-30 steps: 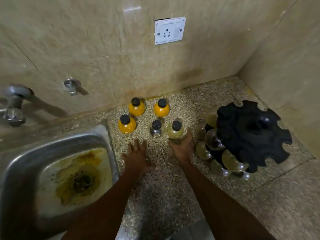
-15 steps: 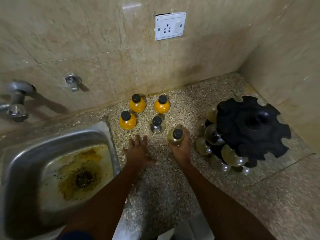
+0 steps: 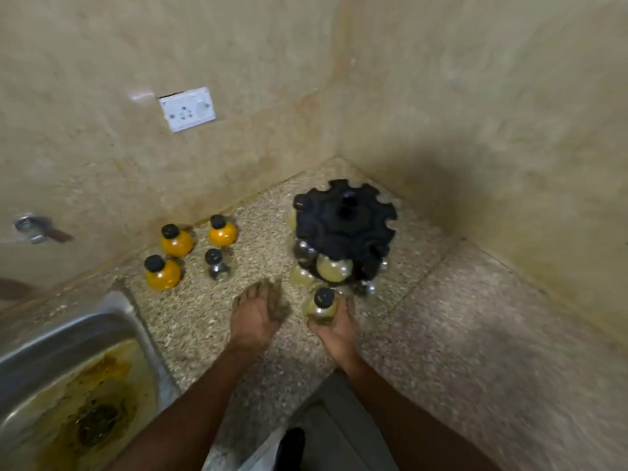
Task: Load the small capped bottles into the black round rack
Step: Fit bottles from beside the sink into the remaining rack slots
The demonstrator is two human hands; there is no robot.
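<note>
My right hand (image 3: 334, 329) grips a small pale-yellow bottle with a black cap (image 3: 322, 304), held just in front of the black round rack (image 3: 345, 226). The rack stands in the counter's back corner, with several round bottles seated in its lower tier. My left hand (image 3: 256, 314) lies flat and open on the speckled counter, left of the held bottle. Three orange bottles with black caps (image 3: 176, 241) (image 3: 222, 231) (image 3: 162, 272) and one clear bottle (image 3: 217, 265) stand near the back wall.
A steel sink (image 3: 68, 372) with a stained basin fills the lower left. A tap fitting (image 3: 32, 227) and a white wall socket (image 3: 187, 109) sit on the back wall. A side wall closes in right of the rack.
My right hand has lifted the pale-yellow bottle from beside the clear one and carried it right, toward the rack. The camera has swung right. My left hand stays flat on the counter.
</note>
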